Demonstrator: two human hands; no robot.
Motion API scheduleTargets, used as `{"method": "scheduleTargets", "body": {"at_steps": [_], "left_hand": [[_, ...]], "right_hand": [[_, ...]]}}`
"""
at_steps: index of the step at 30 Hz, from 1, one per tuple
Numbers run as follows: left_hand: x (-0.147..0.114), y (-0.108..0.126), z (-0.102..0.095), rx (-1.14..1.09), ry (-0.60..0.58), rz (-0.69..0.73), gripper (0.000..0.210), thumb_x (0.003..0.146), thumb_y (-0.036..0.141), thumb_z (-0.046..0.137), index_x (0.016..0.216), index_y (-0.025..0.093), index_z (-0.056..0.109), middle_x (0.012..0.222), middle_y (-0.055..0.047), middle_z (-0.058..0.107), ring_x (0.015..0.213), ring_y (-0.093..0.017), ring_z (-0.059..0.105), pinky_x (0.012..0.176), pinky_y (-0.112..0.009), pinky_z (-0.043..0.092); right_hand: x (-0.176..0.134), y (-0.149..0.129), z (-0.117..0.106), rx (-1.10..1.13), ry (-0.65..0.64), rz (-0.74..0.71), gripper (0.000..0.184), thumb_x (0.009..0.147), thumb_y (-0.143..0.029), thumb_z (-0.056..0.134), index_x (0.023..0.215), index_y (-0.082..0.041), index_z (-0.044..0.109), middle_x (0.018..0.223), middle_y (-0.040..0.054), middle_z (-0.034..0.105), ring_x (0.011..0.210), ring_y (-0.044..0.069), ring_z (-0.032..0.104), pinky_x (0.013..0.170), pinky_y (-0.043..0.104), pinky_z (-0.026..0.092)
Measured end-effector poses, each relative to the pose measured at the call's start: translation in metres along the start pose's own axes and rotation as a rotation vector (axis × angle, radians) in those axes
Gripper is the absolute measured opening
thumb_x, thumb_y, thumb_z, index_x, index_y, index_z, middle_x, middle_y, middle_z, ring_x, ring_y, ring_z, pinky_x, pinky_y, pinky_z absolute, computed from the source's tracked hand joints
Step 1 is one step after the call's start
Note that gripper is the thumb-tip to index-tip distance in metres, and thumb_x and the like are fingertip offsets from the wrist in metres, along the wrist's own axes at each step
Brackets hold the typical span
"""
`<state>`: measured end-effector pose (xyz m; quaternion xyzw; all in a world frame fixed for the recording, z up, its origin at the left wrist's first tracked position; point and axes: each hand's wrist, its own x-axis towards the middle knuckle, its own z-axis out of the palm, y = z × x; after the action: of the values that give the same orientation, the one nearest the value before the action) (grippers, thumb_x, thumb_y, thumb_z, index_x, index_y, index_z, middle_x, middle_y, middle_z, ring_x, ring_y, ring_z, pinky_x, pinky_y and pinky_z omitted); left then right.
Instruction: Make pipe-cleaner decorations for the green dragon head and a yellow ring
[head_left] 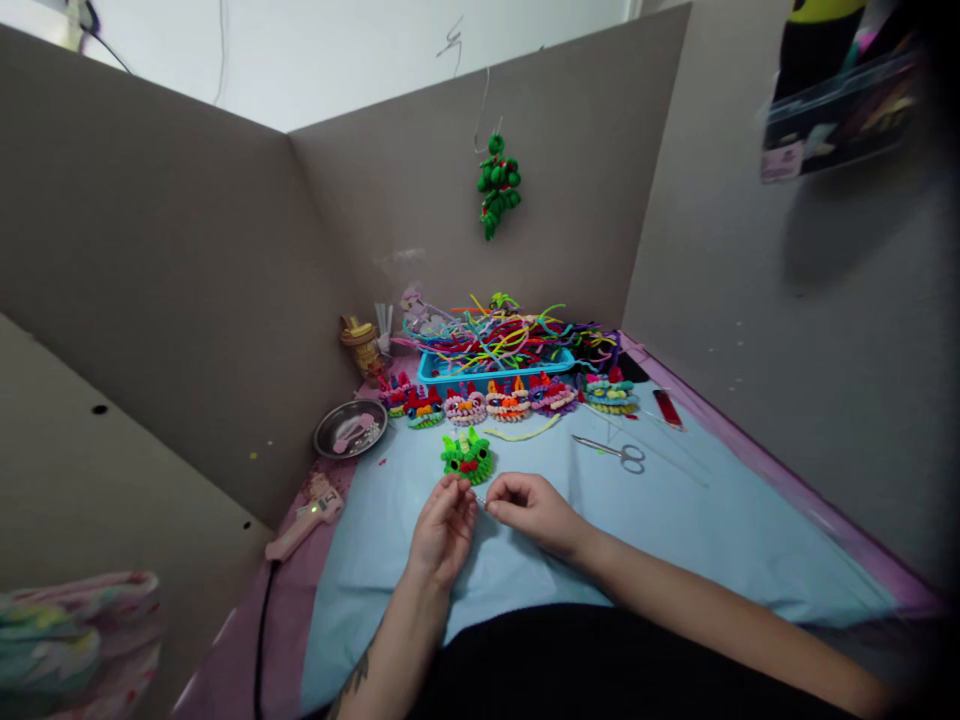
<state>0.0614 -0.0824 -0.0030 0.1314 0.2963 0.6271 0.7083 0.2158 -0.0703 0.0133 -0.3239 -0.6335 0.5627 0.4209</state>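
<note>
Between my hands is a short, thin, whitish strand (pixel 481 499) that looks beaded; it is too small to make out fully. My left hand (pixel 442 530) is turned partly palm up and pinches its left end. The thumb and forefinger of my right hand (pixel 534 512) are closed on the other end. Just beyond the fingertips sits a green fuzzy animal head (pixel 467 455) with dark eyes and a red mouth, on the light blue sheet (pixel 390 540). My left fingertips overlap its lower edge in view.
Several colourful fuzzy heads (pixel 508 400) line up before a blue tray (pixel 495 372) of pipe cleaners (pixel 502 335). Scissors (pixel 611 452) lie right; a loose yellow pipe cleaner (pixel 525 432) lies behind. At left are a metal bowl (pixel 322 437) and a pink glue gun (pixel 304 525) with its cord.
</note>
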Motion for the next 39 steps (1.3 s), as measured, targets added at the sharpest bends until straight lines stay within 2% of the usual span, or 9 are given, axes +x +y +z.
{"method": "scheduleTargets", "body": {"at_steps": [7, 21, 39], "left_hand": [[-0.0012, -0.0023, 0.0, 0.081, -0.119, 0.011, 0.018, 0.067, 0.022, 0.073, 0.076, 0.014, 0.06, 0.068, 0.001, 0.057, 0.061, -0.007, 0.053, 0.059, -0.018, 0.045], [-0.0045, -0.0016, 0.0006, 0.11, -0.131, -0.013, 0.026, 0.059, 0.025, 0.079, 0.074, 0.014, 0.06, 0.073, 0.002, 0.057, 0.065, -0.007, 0.053, 0.065, -0.021, 0.043], [-0.0067, -0.0025, 0.0022, 0.117, -0.167, -0.03, 0.024, 0.065, 0.03, 0.074, 0.074, 0.015, 0.058, 0.072, 0.002, 0.053, 0.062, -0.007, 0.049, 0.059, -0.02, 0.04]], "right_hand": [[-0.0001, 0.0015, 0.0009, -0.011, -0.003, 0.003, 0.008, 0.071, -0.021, 0.058, 0.069, -0.014, 0.058, 0.059, -0.0029, 0.05, 0.054, 0.008, 0.042, 0.053, 0.021, 0.033], [0.0008, 0.0029, 0.0016, -0.069, -0.002, 0.007, 0.007, 0.071, -0.02, 0.057, 0.069, -0.013, 0.059, 0.058, -0.0029, 0.051, 0.054, 0.008, 0.042, 0.053, 0.02, 0.033], [0.0004, 0.0036, 0.0018, -0.069, 0.004, 0.009, 0.009, 0.072, -0.022, 0.057, 0.07, -0.014, 0.06, 0.059, -0.0021, 0.053, 0.055, 0.009, 0.044, 0.054, 0.021, 0.035]]}}
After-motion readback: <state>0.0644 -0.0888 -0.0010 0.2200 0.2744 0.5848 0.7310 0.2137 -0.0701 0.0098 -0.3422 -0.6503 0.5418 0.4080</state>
